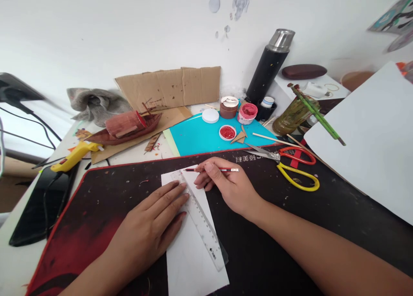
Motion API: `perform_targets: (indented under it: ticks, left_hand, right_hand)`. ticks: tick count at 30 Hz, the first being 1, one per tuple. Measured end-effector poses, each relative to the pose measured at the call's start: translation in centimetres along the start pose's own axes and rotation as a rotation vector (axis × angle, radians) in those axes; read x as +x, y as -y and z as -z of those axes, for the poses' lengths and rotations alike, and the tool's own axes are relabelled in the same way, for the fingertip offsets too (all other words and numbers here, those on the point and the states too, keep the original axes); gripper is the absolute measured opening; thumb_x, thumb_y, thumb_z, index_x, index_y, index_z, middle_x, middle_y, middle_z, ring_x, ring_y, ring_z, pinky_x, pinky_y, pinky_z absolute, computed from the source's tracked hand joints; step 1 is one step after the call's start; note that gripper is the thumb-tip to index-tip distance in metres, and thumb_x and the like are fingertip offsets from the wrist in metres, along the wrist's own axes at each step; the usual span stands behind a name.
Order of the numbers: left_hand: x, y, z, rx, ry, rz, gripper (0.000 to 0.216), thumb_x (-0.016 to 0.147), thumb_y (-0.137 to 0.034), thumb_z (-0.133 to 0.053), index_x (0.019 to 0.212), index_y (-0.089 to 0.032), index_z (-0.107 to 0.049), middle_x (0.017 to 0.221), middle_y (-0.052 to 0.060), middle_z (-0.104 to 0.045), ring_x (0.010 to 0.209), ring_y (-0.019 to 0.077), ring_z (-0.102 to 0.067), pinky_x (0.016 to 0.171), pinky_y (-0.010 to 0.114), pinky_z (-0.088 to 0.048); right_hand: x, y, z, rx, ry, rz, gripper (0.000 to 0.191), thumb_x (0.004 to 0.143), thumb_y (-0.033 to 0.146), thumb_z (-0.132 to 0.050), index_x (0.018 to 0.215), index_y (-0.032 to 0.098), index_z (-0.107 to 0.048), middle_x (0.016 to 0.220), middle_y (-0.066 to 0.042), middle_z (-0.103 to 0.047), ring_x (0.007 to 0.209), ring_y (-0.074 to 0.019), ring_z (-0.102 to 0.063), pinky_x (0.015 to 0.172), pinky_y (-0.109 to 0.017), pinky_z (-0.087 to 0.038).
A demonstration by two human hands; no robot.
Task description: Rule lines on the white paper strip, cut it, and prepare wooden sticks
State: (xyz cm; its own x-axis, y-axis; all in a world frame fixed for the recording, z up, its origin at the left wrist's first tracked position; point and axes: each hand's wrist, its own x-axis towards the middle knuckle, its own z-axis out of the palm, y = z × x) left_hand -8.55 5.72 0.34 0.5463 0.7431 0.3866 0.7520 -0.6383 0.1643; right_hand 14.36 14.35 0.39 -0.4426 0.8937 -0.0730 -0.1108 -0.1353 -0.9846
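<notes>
A white sheet of paper lies on a black and red desk mat. A clear plastic ruler runs diagonally across the paper. My left hand rests flat on the paper with its fingertips pressing the ruler's upper end. My right hand grips a red pencil, held nearly level, with its tip at the paper's top edge next to the ruler.
Red and yellow scissors lie to the right on the mat. A turquoise sheet carries red paint pots. Behind stand a black flask, a brush jar, cardboard, a model boat and a yellow glue gun.
</notes>
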Motion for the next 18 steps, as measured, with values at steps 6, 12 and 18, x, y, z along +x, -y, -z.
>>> perform_targets:
  ticks: [6, 12, 18]
  left_hand:
    - [0.15, -0.03, 0.12, -0.004, -0.002, 0.007, 0.035, 0.106, -0.019, -0.059, 0.138, -0.015, -0.07, 0.143, 0.01, -0.075, 0.137, 0.0266, -0.068, 0.117, 0.041, -0.057]
    - [0.08, 0.0, 0.02, 0.002, -0.002, 0.003, 0.034, 0.106, -0.02, -0.059, 0.138, -0.015, -0.07, 0.143, 0.01, -0.075, 0.136, 0.0268, -0.069, 0.117, 0.041, -0.057]
    - [0.13, 0.0, 0.04, 0.015, -0.006, -0.003, 0.034, 0.107, -0.02, -0.058, 0.137, -0.014, -0.071, 0.143, 0.011, -0.075, 0.136, 0.0275, -0.069, 0.116, 0.043, -0.059]
  right_hand:
    - [0.07, 0.05, 0.04, 0.001, 0.001, -0.003, 0.05, 0.103, 0.067, -0.062, 0.105, 0.019, -0.076, 0.09, -0.007, -0.079, 0.079, -0.0182, -0.077, 0.069, -0.029, -0.06]
    - [-0.11, 0.01, -0.03, -0.037, 0.027, 0.006, 0.049, 0.105, 0.064, -0.06, 0.111, 0.019, -0.078, 0.094, -0.008, -0.08, 0.084, -0.0191, -0.078, 0.073, -0.03, -0.06]
    - [-0.19, 0.2, -0.13, -0.066, 0.05, 0.011, 0.049, 0.106, 0.063, -0.059, 0.114, 0.019, -0.079, 0.098, -0.009, -0.081, 0.089, -0.0199, -0.077, 0.077, -0.031, -0.06]
